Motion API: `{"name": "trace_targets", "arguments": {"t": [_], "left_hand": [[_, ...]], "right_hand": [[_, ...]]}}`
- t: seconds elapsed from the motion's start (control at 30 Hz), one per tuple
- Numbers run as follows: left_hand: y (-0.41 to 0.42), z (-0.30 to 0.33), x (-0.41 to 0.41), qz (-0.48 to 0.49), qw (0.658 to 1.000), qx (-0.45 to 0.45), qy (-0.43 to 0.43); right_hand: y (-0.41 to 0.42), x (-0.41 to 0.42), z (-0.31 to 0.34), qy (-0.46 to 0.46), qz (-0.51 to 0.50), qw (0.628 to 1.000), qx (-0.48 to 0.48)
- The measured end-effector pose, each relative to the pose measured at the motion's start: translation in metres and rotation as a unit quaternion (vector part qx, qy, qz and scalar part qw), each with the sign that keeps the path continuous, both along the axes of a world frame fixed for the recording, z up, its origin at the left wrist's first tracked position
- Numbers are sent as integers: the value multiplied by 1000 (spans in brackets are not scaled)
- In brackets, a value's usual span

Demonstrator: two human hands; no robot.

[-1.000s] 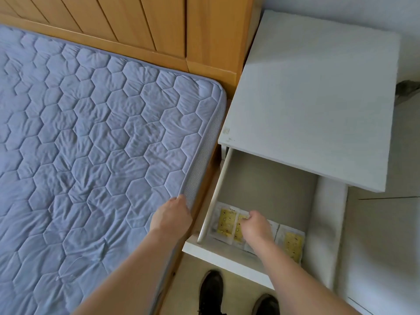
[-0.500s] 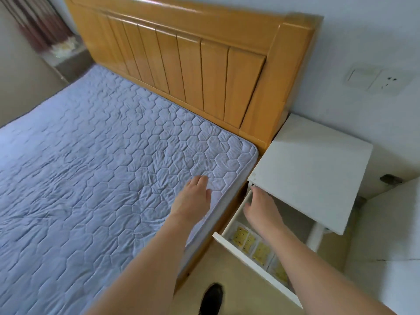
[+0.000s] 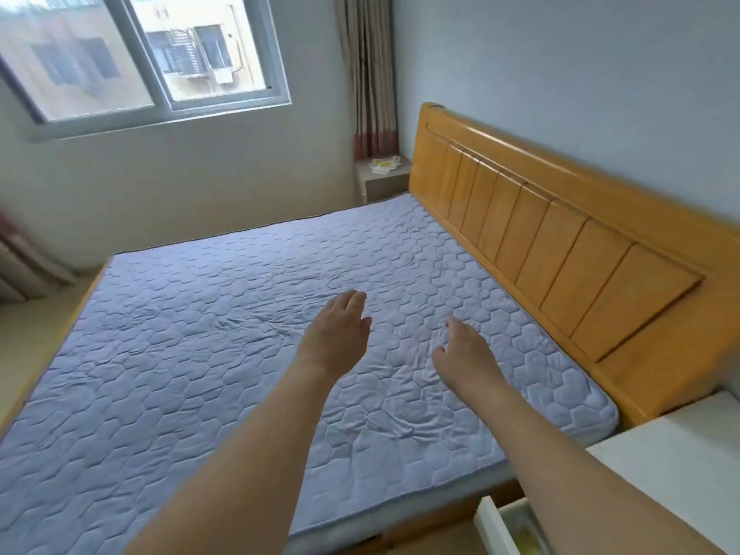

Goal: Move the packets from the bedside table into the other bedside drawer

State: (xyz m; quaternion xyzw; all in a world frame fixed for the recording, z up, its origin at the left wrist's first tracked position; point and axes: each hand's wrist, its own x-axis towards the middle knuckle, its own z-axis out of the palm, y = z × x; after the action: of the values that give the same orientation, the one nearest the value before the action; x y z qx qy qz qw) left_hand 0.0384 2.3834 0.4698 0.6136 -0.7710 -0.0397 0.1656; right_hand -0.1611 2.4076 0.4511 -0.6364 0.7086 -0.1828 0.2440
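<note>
Head: left hand (image 3: 334, 336), right hand (image 3: 464, 356) outstretched, empty.

One head-worn view looks forward and down across the blue quilted mattress (image 3: 240, 354) toward the far window (image 3: 152, 54) (bare forearms close below).

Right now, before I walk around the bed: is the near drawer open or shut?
Open. The drawer juts out below the white bedside table, with something yellow showing inside.

No writing, label, brand, number or sign can be read on anything here.
</note>
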Motion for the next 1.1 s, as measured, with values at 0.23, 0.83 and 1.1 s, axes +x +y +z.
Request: {"name": "trace_targets", "arguments": {"t": [0.23,0.83,1.1], "left_hand": [[72,36,181,153,987,-34,21],[429,108,644,460,883,-88,-15],[541,109,774,545,834,-85,-10]], "right_hand": [[16,178,49,2,151,987,-51],[254,691,126,-59,481,865,-134],[331,863,141,-54,581,797,-155]]}}
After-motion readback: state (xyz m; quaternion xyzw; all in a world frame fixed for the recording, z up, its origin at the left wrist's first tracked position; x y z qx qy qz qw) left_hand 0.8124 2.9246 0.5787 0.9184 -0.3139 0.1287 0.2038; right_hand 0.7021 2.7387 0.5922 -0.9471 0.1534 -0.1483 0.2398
